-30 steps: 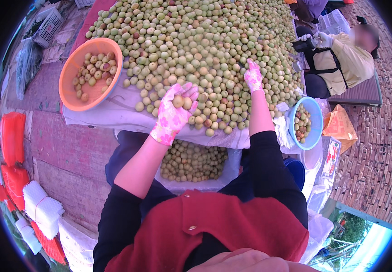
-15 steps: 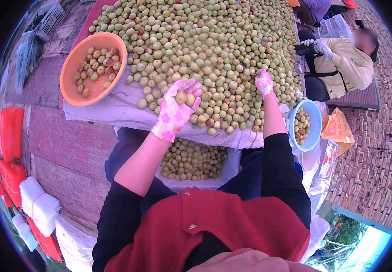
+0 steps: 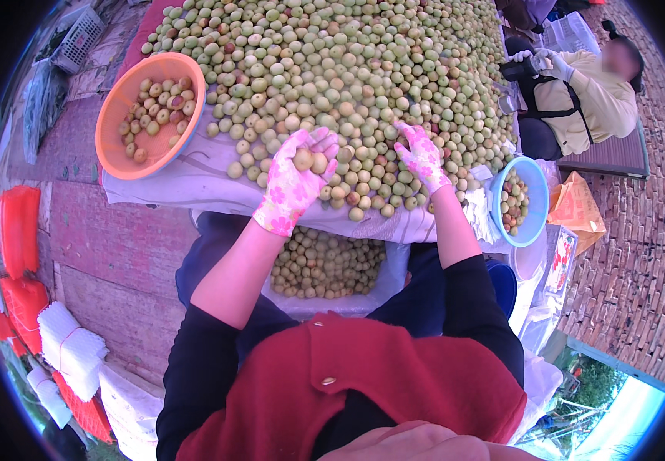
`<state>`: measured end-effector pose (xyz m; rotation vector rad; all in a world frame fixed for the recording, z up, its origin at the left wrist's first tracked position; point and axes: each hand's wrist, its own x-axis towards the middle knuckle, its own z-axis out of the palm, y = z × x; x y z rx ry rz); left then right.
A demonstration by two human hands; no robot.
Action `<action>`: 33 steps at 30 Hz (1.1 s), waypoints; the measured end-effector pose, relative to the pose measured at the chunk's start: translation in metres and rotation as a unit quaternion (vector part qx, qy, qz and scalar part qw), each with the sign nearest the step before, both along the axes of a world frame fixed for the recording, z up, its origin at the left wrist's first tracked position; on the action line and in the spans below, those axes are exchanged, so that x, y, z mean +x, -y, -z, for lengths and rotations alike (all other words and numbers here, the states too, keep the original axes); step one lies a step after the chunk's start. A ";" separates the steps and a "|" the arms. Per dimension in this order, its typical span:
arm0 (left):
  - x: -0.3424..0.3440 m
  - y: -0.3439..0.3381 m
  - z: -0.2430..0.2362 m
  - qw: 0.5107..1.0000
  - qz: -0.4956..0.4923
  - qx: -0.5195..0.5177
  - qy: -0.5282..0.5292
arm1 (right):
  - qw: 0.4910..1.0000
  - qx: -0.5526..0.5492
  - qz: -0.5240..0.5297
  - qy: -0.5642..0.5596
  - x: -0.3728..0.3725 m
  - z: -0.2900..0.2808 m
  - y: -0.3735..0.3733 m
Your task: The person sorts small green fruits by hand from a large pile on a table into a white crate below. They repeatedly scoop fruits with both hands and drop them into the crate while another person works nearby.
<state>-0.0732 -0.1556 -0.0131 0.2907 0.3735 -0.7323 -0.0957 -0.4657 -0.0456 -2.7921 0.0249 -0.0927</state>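
A broad heap of green and yellowish jujubes (image 3: 309,58), some with brown patches, covers the table before me. My left hand (image 3: 295,180), in a pink flowered glove, is palm up at the heap's near edge. Its fingers curl round a couple of jujubes (image 3: 311,160). My right hand (image 3: 422,159), gloved alike, lies low over the jujubes to the right of it, its fingers apart and pointing to the far left. Nothing shows in its grasp, though its palm side is hidden. Below the table edge, between my legs, a lined container (image 3: 395,280) holds many more jujubes.
An orange basin (image 3: 107,127) with some browner jujubes stands at the table's left corner. On the right is a light-blue basin (image 3: 536,201) of reddish jujubes. Another person (image 3: 590,100) in gloves sits beyond it. Red bags (image 3: 19,230) and white foam netting (image 3: 71,346) lie left.
My right hand has moved left and a little nearer over the heap, toward my left hand. My left hand stays about where it was, still with the jujubes.
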 end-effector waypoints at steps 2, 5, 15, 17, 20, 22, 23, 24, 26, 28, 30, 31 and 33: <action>-0.001 0.001 0.003 1.000 0.003 0.000 0.000 | 0.985 -0.169 -0.034 -0.023 0.004 -0.004 -0.012; -0.002 0.001 0.004 1.000 0.005 -0.008 0.009 | 0.981 -0.185 0.009 -0.056 0.018 -0.013 -0.004; -0.003 -0.004 -0.009 1.000 -0.002 0.007 -0.007 | 0.992 -0.091 0.046 -0.078 0.004 -0.001 -0.016; -0.004 0.000 -0.008 1.000 -0.010 0.021 0.009 | 0.984 -0.135 0.032 -0.116 0.010 0.002 -0.025; -0.006 0.000 -0.006 1.000 0.004 0.018 0.001 | 0.975 -0.145 0.031 -0.163 0.025 -0.003 -0.027; -0.006 -0.001 -0.006 1.000 0.002 0.012 -0.001 | 0.983 -0.050 0.043 -0.173 0.028 -0.013 -0.023; -0.006 -0.002 -0.007 1.000 -0.001 0.009 -0.002 | 0.983 0.027 0.056 -0.174 0.027 -0.019 -0.021; -0.005 -0.004 -0.008 1.000 -0.002 0.000 -0.001 | 0.973 0.136 0.074 -0.174 0.024 -0.025 -0.021; -0.006 -0.005 -0.011 1.000 -0.008 -0.016 0.002 | 0.904 0.372 0.104 -0.181 0.012 -0.037 -0.025; -0.007 -0.003 -0.014 0.999 -0.031 0.025 -0.003 | 0.808 0.545 0.109 -0.194 -0.006 -0.047 -0.033; -0.006 -0.004 -0.016 1.000 0.002 0.014 0.000 | 0.710 0.665 0.123 -0.197 -0.025 -0.053 -0.041; -0.006 -0.003 -0.016 1.000 0.001 0.012 -0.012 | 0.667 0.707 0.133 -0.193 -0.034 -0.055 -0.045; -0.007 -0.002 -0.015 1.000 -0.006 -0.006 -0.017 | 0.593 0.770 0.157 -0.176 -0.047 -0.055 -0.052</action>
